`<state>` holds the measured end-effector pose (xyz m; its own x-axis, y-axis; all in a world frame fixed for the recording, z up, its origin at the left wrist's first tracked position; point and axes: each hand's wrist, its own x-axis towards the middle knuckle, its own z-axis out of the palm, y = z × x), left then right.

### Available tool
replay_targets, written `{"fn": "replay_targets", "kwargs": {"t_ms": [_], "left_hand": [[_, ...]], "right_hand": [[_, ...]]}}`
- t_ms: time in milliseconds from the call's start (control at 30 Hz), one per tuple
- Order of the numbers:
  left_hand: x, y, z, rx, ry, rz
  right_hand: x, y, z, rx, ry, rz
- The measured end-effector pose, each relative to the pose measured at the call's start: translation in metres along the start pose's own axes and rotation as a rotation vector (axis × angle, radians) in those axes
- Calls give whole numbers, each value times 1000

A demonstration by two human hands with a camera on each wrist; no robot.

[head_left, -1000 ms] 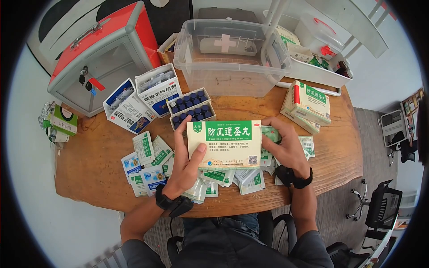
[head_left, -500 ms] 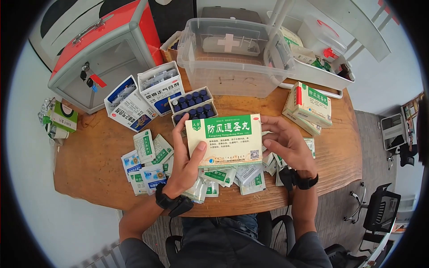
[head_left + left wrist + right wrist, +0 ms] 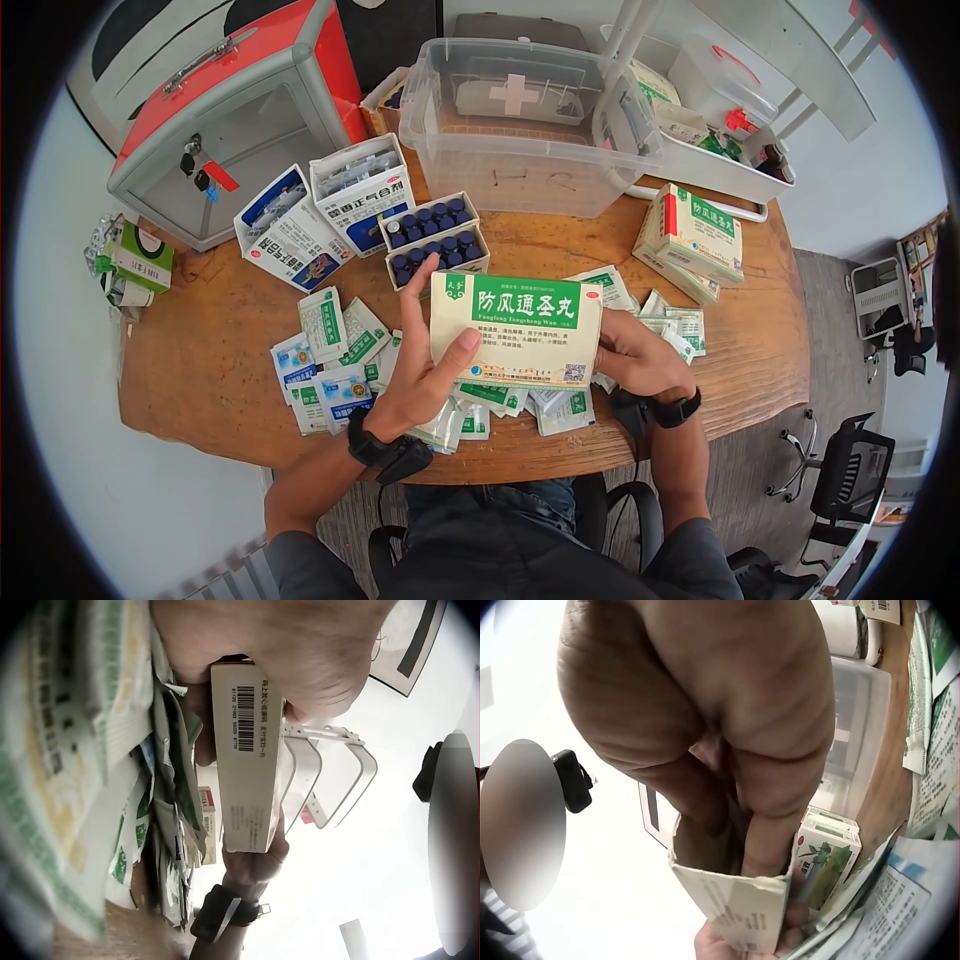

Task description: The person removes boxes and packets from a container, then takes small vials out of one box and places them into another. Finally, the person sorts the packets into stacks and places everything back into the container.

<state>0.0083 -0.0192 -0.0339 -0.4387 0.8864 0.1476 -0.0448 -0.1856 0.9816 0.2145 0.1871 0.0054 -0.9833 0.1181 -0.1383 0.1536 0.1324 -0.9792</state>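
Note:
The left hand (image 3: 418, 372) grips a cream and green medicine box (image 3: 515, 330) by its left end, thumb across the front. In the left wrist view the barcoded end of the box (image 3: 247, 757) lies between that hand's thumb and fingers. At the other end is the right hand (image 3: 648, 358). The right wrist view shows the right hand (image 3: 705, 727) with its fingers inside the open end of the box (image 3: 735, 904); whether they hold anything in there is hidden. Green and white sachets (image 3: 567, 410) lie under and around the box.
Boxes of blue-capped vials (image 3: 436, 250) and two blue-white boxes (image 3: 365, 205) stand behind the left hand. A clear bin (image 3: 530, 175) is at the back, a red-silver case (image 3: 240, 130) back left. Stacked medicine boxes (image 3: 690, 235) and a white tray (image 3: 720, 165) are at the right.
The right hand has drawn in from beside the box, and its fingers are now at the box's right end. The box has shifted slightly right and down with the left hand.

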Motion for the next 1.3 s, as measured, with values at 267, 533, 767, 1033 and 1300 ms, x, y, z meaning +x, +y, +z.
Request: {"fn": "replay_targets", "kwargs": {"t_ms": [267,533,767,1033,1300], "left_hand": [[-1,4,4,-24,9,-29],[-1,-1,3,-32,42,31],[-1,2,4,0,73,38],[-2,1,7,-13,30,15],[-2,-2,5,-6,-13,-6]], "right_hand": [[-3,10,-1,-90,-48,-41],[-4,-3,-5,-5,3,-35],[-2,8,-10,503,63,17],[5,6,14,407,58,-13],[8,4,9,393,186,-25]]}}
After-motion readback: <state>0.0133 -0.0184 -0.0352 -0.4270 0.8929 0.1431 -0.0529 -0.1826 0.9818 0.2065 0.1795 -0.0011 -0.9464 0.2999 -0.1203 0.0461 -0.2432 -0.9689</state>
